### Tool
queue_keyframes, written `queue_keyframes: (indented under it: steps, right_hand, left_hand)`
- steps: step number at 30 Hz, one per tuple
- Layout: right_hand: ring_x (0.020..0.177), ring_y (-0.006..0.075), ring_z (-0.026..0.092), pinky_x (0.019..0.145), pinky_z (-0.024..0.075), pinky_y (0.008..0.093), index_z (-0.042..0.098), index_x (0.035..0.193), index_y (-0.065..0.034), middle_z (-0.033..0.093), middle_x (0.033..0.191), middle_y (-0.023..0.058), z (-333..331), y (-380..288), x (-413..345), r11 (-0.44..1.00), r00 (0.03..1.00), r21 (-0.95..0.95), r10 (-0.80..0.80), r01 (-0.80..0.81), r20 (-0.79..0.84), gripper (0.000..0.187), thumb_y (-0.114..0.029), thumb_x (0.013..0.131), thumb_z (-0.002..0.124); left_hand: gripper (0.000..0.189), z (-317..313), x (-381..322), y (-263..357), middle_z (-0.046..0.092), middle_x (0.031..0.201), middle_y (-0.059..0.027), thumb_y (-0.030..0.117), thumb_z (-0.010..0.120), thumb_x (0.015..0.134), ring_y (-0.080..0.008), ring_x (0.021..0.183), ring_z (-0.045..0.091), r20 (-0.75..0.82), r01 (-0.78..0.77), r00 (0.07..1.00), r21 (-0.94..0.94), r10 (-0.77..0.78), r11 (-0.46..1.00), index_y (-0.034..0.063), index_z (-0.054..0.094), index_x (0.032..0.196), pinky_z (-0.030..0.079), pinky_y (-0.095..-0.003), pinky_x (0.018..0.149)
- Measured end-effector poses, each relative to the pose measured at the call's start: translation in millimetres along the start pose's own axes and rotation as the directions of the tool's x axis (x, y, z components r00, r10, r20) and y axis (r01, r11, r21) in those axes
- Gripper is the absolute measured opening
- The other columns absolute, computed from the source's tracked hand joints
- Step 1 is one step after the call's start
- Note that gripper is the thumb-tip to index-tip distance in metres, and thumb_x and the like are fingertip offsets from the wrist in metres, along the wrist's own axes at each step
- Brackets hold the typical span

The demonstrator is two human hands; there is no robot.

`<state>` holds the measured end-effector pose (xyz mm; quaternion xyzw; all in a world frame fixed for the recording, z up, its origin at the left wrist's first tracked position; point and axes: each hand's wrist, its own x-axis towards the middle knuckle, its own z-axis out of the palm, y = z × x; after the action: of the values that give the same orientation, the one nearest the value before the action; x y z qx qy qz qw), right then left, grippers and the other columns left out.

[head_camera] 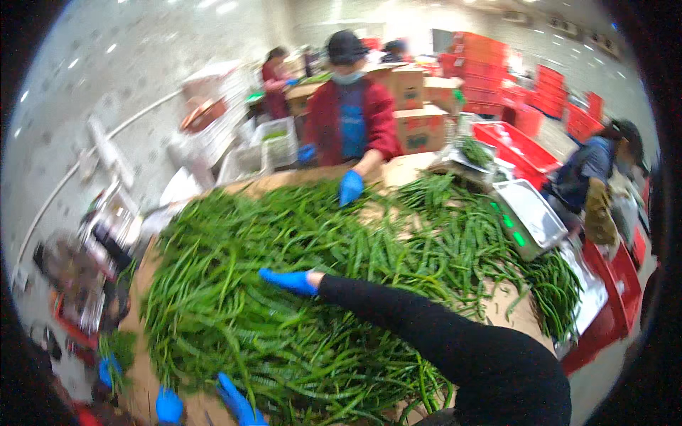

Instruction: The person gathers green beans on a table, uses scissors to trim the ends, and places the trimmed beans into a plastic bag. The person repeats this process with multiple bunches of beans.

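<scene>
Long, thin green vegetables (314, 234) lie in a wide, loose heap over a cardboard-covered table (139, 314). My right hand (289, 281), in a blue glove below a black sleeve, reaches across the middle of the heap with its fingers stretched out; its underside is hidden and nothing shows in its grasp. A blue-gloved hand at the bottom edge appears to be my left hand (240, 400). Its fingers point up and left beside the near edge of the heap, with nothing visible in them; its wrist is cut off by the picture's edge.
Across the table, a masked co-worker (346, 112) touches the heap. Another person's gloved hands (169, 406) are at lower left. A scale with a white tray (531, 210) and green lit display stands at right, near red crates (514, 146) and another worker (591, 165). Cardboard boxes stand behind.
</scene>
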<state>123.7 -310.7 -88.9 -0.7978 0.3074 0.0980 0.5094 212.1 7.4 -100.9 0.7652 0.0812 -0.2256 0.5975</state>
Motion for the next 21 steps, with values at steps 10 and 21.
queue_keyframes:
  steps: [10, 21]
  right_hand:
    - [0.124, 0.02, 0.041, 0.104, 0.0311, 0.0334, 0.035, 0.138, -0.0063, 0.038, 0.141, 0.0096, 11, -15, 4, 0.872, 0.963, 0.463, -0.241, 0.16, 0.123, 0.068, -0.055, 0.091, 0.037]
    - [0.119, 0.0164, 0.046, 0.1, 0.0367, 0.0326, 0.036, 0.139, -0.0089, 0.042, 0.138, 0.0069, 17, -13, 7, 0.619, 0.881, 0.779, -0.417, 0.095, 0.224, 0.066, -0.052, 0.09, 0.043]
  left_hand:
    - [0.06, 3, 3, 29, 0.04, 0.137, -0.0192, 0.04, 0.042, 0.095, -0.0314, 0.124, 0.039, 0.41, -0.604, 0.762, 0.171, 0.501, 0.779, -0.0028, 0.035, 0.136, 0.028, -0.0402, 0.107]
    - [0.056, 13, -4, 47, 0.051, 0.127, -0.0135, 0.043, 0.053, 0.089, -0.0261, 0.109, 0.049, 0.501, -0.301, 0.82, -0.033, 0.276, 0.953, 0.0035, 0.046, 0.128, 0.042, -0.0391, 0.093]
